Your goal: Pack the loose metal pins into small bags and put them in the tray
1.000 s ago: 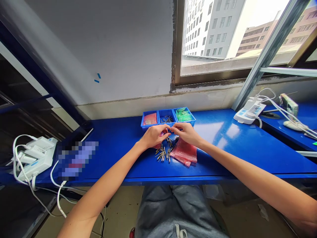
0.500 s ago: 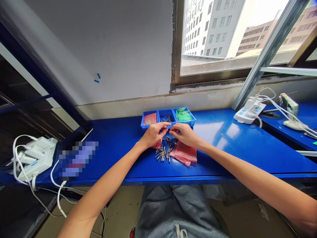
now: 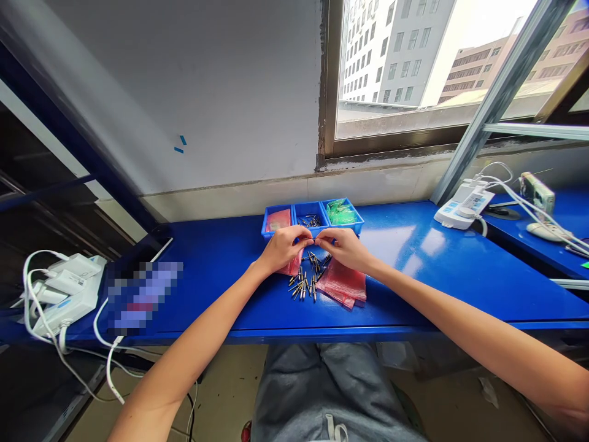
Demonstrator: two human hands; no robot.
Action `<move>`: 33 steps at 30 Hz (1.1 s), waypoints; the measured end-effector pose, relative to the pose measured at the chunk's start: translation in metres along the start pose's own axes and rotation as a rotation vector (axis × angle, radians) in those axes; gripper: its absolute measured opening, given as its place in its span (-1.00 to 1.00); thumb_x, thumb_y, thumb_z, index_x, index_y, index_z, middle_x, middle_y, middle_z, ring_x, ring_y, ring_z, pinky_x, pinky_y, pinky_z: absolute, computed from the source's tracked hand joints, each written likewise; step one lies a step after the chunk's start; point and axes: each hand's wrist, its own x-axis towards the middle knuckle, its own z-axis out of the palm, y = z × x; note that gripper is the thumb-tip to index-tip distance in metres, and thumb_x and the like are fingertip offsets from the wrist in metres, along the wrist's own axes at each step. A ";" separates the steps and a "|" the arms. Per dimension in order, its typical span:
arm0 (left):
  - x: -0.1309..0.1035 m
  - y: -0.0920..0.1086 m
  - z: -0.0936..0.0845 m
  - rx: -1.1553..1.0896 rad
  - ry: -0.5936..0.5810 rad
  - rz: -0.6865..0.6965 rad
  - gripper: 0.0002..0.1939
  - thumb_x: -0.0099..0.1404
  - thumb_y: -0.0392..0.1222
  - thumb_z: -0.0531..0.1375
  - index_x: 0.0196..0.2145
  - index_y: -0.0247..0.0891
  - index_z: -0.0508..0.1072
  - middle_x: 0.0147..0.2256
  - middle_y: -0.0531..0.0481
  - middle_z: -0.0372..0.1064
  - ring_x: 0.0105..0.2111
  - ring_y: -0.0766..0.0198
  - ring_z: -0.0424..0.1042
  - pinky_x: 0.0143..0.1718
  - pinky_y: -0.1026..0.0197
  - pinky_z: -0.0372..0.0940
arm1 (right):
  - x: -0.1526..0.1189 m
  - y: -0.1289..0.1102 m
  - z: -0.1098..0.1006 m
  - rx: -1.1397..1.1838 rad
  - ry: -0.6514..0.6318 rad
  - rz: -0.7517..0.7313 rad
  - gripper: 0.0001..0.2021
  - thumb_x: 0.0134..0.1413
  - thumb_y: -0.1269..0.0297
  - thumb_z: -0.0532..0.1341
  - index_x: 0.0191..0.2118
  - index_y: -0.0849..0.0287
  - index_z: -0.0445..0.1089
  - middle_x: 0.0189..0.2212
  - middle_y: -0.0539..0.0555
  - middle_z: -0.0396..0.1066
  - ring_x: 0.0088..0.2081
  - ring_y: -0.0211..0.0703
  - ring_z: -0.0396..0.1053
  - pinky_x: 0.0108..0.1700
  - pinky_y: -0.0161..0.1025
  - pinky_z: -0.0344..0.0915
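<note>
In the middle of the blue bench, my left hand (image 3: 284,247) and my right hand (image 3: 344,247) meet fingertip to fingertip. Both are closed in a pinch on a small dark metal pin (image 3: 314,239), which the fingers mostly cover. Below them lies a loose pile of similar metal pins (image 3: 304,285), dark with brass-coloured parts. Red plastic bags (image 3: 343,283) are stacked under and in front of my right hand. Another red bag (image 3: 291,265) lies partly hidden beneath my left hand.
Behind my hands stand three joined blue bins: one with red bags (image 3: 278,220), one with dark pins (image 3: 309,220), one with green bags (image 3: 341,213). White power strips with cables stand at left (image 3: 76,288) and right (image 3: 464,205). A wall and window back the bench (image 3: 221,245).
My fingertips have come closer together, and the small pin is now pinched between both hands. The left hand has tilted slightly; the pile and bags stay where they were.
</note>
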 end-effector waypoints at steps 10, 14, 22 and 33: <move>-0.003 -0.003 0.003 0.150 -0.084 0.084 -0.88 0.44 -0.21 0.16 -0.20 -0.24 0.51 -0.19 -0.08 0.47 -0.17 0.19 0.48 -0.13 0.19 0.37 | -0.001 -0.002 0.001 -0.042 -0.037 -0.054 -0.72 0.30 0.12 0.24 -0.36 0.20 0.50 -0.46 0.03 0.46 -0.44 -0.27 0.28 -0.34 -0.28 0.17; -0.003 -0.002 0.003 0.135 -0.070 0.077 -0.86 0.44 -0.20 0.17 -0.24 -0.25 0.51 -0.24 -0.06 0.46 -0.25 0.22 0.47 -0.19 0.21 0.36 | 0.000 -0.002 0.001 -0.070 -0.023 -0.031 -0.68 0.33 0.12 0.20 -0.39 0.21 0.50 -0.47 0.03 0.46 -0.45 -0.27 0.27 -0.35 -0.26 0.14; -0.004 -0.001 0.002 0.115 -0.035 0.123 -0.81 0.45 -0.15 0.17 -0.24 -0.25 0.55 -0.24 -0.07 0.48 -0.25 0.24 0.48 -0.19 0.23 0.35 | 0.000 0.000 0.000 -0.067 -0.020 0.013 -0.67 0.31 0.10 0.22 -0.41 0.21 0.50 -0.49 0.03 0.45 -0.45 -0.26 0.27 -0.35 -0.26 0.13; -0.004 0.000 0.005 0.001 -0.003 0.058 -0.79 0.45 -0.14 0.18 -0.02 -0.22 0.47 -0.20 -0.03 0.53 -0.25 0.26 0.53 -0.16 0.23 0.40 | -0.001 0.001 0.001 -0.142 -0.037 -0.007 -0.81 0.21 0.25 0.34 -0.39 0.22 0.49 -0.48 0.00 0.42 -0.45 -0.28 0.28 -0.35 -0.29 0.14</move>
